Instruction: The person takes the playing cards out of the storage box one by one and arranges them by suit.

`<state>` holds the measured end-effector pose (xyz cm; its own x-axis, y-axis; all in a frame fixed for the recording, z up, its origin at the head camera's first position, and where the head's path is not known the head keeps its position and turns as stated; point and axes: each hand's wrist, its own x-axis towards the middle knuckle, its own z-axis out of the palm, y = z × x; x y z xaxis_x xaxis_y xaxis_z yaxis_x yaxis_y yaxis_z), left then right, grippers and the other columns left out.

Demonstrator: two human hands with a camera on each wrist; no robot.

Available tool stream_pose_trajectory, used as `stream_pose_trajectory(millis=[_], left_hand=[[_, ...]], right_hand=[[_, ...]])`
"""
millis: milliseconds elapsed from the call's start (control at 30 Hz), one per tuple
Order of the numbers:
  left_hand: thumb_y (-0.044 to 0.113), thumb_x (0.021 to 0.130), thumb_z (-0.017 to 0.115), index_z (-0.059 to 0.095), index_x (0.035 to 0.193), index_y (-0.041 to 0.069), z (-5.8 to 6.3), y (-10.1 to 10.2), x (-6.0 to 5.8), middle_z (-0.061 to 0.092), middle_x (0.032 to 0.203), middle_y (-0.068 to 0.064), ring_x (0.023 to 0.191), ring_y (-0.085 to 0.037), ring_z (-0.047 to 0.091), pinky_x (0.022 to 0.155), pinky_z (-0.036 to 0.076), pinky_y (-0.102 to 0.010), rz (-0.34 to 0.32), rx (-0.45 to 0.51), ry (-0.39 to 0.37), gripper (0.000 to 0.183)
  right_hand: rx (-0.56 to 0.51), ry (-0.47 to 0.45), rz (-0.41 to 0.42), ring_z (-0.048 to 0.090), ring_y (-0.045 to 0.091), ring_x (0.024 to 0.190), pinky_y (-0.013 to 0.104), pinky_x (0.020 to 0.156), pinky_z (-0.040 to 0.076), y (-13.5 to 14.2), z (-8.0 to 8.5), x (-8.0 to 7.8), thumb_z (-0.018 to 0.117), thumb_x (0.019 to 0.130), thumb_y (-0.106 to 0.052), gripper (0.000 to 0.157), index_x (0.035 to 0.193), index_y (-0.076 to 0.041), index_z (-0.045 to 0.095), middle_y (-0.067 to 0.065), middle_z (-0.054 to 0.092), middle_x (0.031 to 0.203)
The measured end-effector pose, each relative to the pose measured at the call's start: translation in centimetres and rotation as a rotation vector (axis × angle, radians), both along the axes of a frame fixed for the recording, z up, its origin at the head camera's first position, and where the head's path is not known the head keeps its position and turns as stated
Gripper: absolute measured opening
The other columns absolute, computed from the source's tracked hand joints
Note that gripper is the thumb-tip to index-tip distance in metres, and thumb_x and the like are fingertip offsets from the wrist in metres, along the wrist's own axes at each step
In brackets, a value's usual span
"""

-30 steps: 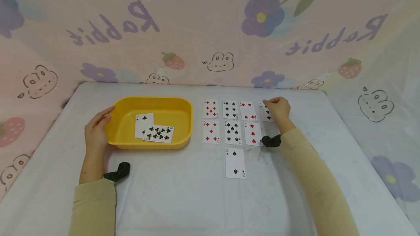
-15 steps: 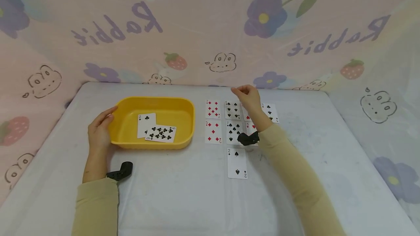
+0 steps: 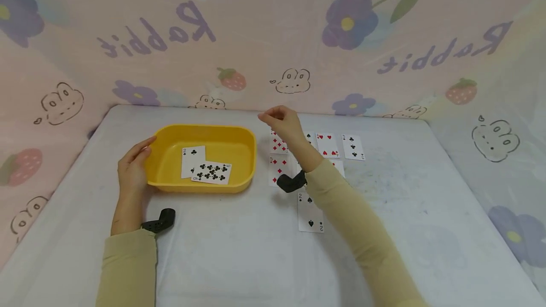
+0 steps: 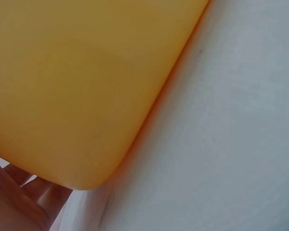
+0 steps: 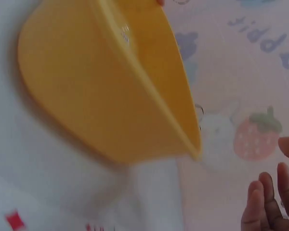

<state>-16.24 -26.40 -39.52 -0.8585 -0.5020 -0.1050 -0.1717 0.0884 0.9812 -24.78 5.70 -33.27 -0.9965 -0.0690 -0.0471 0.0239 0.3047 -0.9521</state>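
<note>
A yellow plastic tray (image 3: 230, 186) stands on the table at left of centre, with a two of clubs (image 3: 187, 162) and another clubs card (image 3: 212, 173) face up inside. My left hand (image 3: 133, 167) rests against its left end, fingers extended along the outside of the rim. The left wrist view shows the tray's wall with those fingers partly hidden behind it. My right hand (image 3: 283, 124) is raised over the back left of the laid-out cards, just right of the tray. In the right wrist view, its thumb and fingers (image 5: 254, 207) stand apart with nothing between them.
Right of the tray lie rows of face-up cards, among them a four of hearts (image 3: 326, 146), a three of clubs (image 3: 353, 147) and a five of diamonds (image 3: 276, 167). A two of spades (image 3: 308, 214) lies nearer. A patterned cloth (image 3: 256, 37) rises behind the table.
My right hand has moved left from the three of clubs, across the back row, toward the tray. The three of clubs stays on the table. My left hand keeps its place at the tray.
</note>
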Motion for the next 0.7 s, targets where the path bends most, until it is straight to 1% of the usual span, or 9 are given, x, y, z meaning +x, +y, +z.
stream_pose_trajectory(millis=[133, 267, 333, 467, 567, 700], left_hand=[[0.021, 0.101, 0.039, 0.062, 0.130, 0.024, 0.0, -0.1, 0.0, 0.052, 0.142, 0.010, 0.137, -0.007, 0.036, 0.116, 0.021, -0.022, -0.007, -0.033, -0.010, 0.037], [0.020, 0.101, 0.040, 0.062, 0.129, 0.024, 0.0, 0.0, 0.0, 0.052, 0.141, 0.009, 0.136, -0.008, 0.037, 0.116, 0.022, -0.021, -0.006, -0.029, -0.008, 0.037], [0.019, 0.101, 0.041, 0.063, 0.129, 0.024, 0.0, 0.0, 0.0, 0.053, 0.140, 0.009, 0.136, -0.008, 0.037, 0.116, 0.022, -0.021, -0.004, -0.007, -0.005, 0.036], [0.018, 0.100, 0.042, 0.063, 0.128, 0.022, -0.1, 0.0, -0.1, 0.055, 0.137, 0.010, 0.134, -0.007, 0.039, 0.115, 0.023, -0.020, 0.001, 0.003, 0.010, 0.035], [0.018, 0.100, 0.043, 0.063, 0.129, 0.019, -0.1, 0.0, -0.2, 0.057, 0.135, 0.010, 0.131, -0.008, 0.041, 0.114, 0.025, -0.020, 0.004, -0.007, 0.023, 0.035], [0.018, 0.100, 0.044, 0.063, 0.129, 0.018, -0.2, 0.0, -0.2, 0.058, 0.134, 0.010, 0.130, -0.008, 0.042, 0.114, 0.025, -0.020, 0.004, -0.007, 0.034, 0.035]], right_hand=[[-0.025, -0.034, 0.066, 0.060, 0.028, 0.096, 0.031, 0.084, 0.054, -2.6, -0.3, 0.4, 0.069, 0.088, -0.023, 0.028, 0.106, -0.003, 0.063, 0.008, 0.064, 0.098], [-0.005, -0.089, 0.155, 0.062, 0.030, 0.098, 0.036, 0.089, 0.054, -5.1, -0.6, 0.9, 0.069, 0.088, -0.020, 0.030, 0.111, -0.002, 0.063, 0.012, 0.066, 0.106], [0.030, -0.106, 0.201, 0.062, 0.027, 0.097, 0.034, 0.089, 0.054, -6.2, -0.7, 1.3, 0.071, 0.087, -0.020, 0.032, 0.113, -0.002, 0.063, 0.012, 0.066, 0.109], [0.136, -0.119, 0.268, 0.061, 0.019, 0.097, 0.025, 0.085, 0.052, -7.9, -1.2, 2.0, 0.073, 0.085, -0.024, 0.036, 0.114, -0.005, 0.065, 0.008, 0.066, 0.112], [0.197, -0.143, 0.292, 0.058, 0.017, 0.099, 0.021, 0.082, 0.049, -8.9, -1.6, 2.5, 0.074, 0.084, -0.028, 0.039, 0.115, -0.006, 0.065, 0.007, 0.065, 0.113], [0.261, -0.173, 0.305, 0.056, 0.017, 0.097, 0.023, 0.079, 0.048, -9.9, -2.3, 3.0, 0.076, 0.081, -0.030, 0.041, 0.115, -0.009, 0.066, 0.006, 0.064, 0.114]])
